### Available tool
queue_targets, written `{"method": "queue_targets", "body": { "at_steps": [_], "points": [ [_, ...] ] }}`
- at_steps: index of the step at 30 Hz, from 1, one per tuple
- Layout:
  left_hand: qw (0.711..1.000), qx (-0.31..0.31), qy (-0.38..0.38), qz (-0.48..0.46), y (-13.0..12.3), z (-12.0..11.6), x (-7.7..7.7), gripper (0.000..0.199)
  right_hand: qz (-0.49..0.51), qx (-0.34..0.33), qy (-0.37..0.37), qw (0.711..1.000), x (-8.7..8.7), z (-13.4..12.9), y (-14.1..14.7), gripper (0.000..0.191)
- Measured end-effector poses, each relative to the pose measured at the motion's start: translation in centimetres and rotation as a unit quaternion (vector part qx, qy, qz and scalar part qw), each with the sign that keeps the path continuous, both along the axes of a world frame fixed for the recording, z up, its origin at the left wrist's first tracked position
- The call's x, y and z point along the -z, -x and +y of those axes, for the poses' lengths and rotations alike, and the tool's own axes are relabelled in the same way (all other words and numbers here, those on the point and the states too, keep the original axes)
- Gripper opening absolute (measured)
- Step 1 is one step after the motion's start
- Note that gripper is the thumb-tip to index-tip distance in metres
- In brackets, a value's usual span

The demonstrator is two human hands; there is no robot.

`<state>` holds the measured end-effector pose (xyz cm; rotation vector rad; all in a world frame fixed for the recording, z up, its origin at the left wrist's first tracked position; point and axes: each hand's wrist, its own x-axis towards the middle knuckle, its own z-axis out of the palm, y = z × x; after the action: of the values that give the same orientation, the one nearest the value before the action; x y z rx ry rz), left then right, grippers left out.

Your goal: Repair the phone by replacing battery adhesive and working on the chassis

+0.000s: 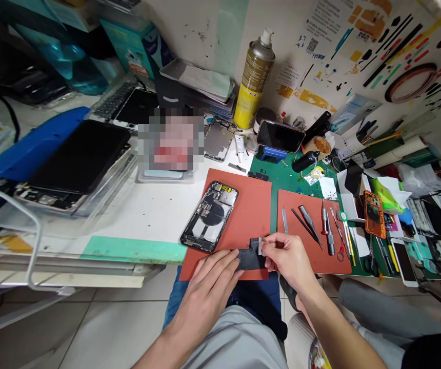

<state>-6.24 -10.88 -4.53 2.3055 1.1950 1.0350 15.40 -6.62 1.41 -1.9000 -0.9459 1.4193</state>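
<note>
A black, flat, stepped piece that looks like a phone battery [249, 260] lies at the front edge of the red-brown mat [253, 205]. The outstretched fingers of my left hand [213, 279] rest on its left end. At its right end, my right hand [287, 256] is closed in a pinch on a small silvery strip [260, 246]; the fingertips partly hide it. Behind my left hand an opened phone [211, 215] lies tilted on the mat, its inner parts showing and a yellow label at the top.
Tweezers [307, 225], screwdrivers [326, 230] and scissors [370, 264] lie to the right. A phone stands on a blue holder [274, 154] behind, beside a yellow spray can [253, 82]. Stacked phone parts [82, 159] fill the left. Another person's leg [382, 302] is at right.
</note>
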Motion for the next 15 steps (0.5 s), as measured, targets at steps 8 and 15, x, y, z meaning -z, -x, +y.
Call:
{"method": "queue_targets", "body": {
  "at_steps": [8, 15],
  "points": [
    [1.000, -0.005, -0.014, -0.001, -0.27, 0.20, 0.05, 0.027, -0.011, -0.008, 0.002, 1.000, 0.04, 0.14, 0.61, 0.029],
    [1.000, -0.006, -0.019, 0.006, -0.25, 0.20, -0.39, 0.023, -0.025, -0.023, 0.005, 0.999, 0.30, 0.12, 0.58, 0.031]
  ]
}}
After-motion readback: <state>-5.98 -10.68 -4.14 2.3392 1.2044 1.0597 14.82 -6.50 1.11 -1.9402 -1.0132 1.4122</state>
